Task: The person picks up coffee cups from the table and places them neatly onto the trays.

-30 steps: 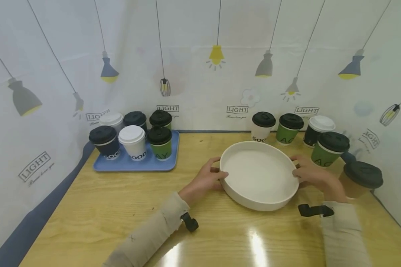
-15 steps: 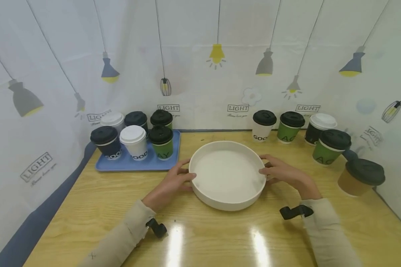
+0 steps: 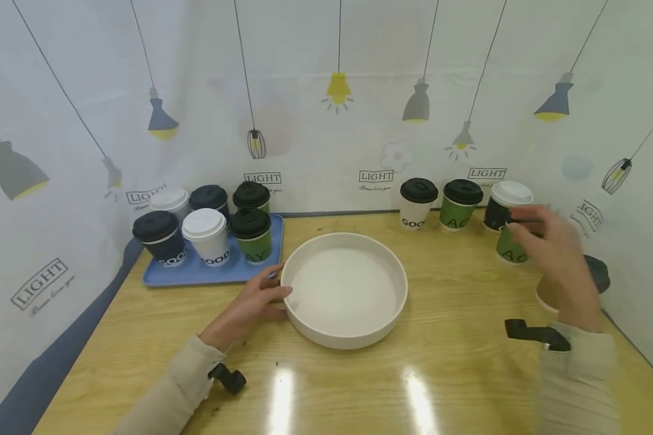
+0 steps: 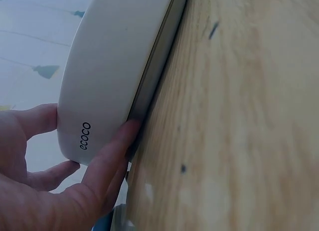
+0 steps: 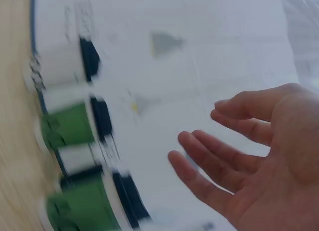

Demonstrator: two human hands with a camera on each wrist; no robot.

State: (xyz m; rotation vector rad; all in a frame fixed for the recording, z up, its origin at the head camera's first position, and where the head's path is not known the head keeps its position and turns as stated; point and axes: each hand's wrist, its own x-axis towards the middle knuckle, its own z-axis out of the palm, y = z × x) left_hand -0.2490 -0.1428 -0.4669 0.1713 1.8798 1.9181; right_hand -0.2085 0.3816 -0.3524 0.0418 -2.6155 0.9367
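Observation:
A round white tray with a raised rim sits on the table in the middle of the head view. My left hand grips its left side, thumb at the rim. In the left wrist view the fingers reach the tray's lower edge beside the "ecoco" print. Blurred by motion, my right hand is raised at the right with nothing in it. It overlaps a green paper cup in the head view. The right wrist view has its fingers spread and loosely bent, apart from the green cups.
Left of the round tray, a blue rectangular tray bears several lidded paper cups. More lidded cups stand along the back right, among them a white cup, a green cup and a black cup with a white lid. A brown cup is partly hidden behind my right hand.
The round tray has moved left across the table with both hands on it. My right hand has since let go and moved right, toward the cups; my left hand still holds the rim.

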